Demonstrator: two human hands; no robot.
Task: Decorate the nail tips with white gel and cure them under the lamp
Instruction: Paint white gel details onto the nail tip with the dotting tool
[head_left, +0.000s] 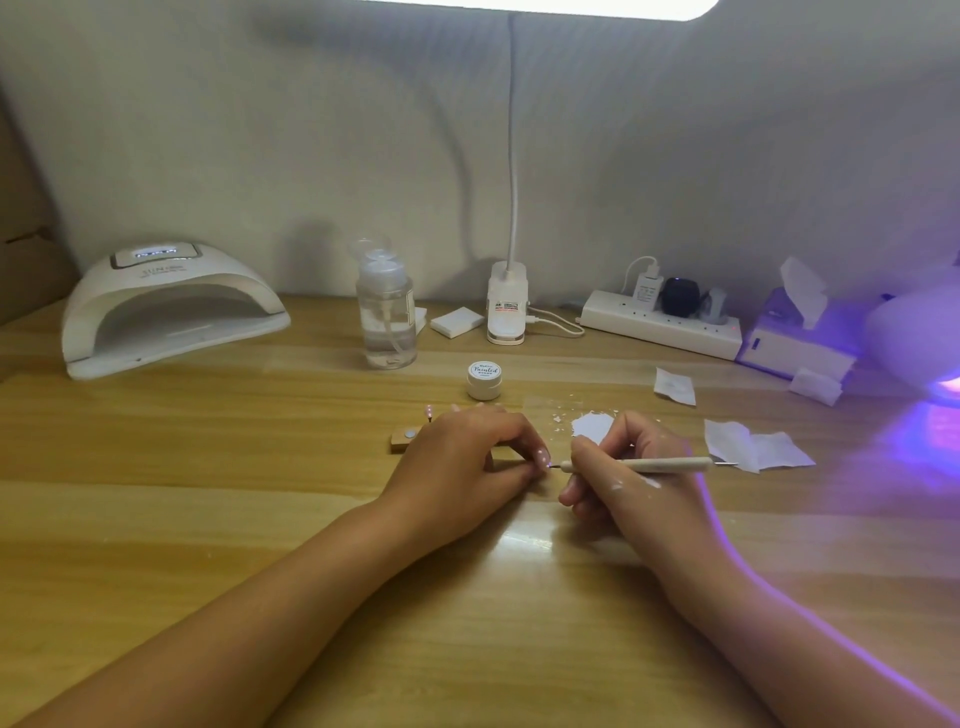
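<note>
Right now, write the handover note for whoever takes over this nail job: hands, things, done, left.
The left hand pinches a pink nail tip. The right hand grips the dotting pen, its point at that tip.
The gel pot stands lidded beyond the hands. The wooden stand lies behind the left hand, with a second tip upright by it. The white curing lamp sits far left; a violet-glowing lamp is at the right edge.
Done: white marks seem started on the held tip.
Left: finish it, decorate any bare tips, cure under a lamp.
</note>
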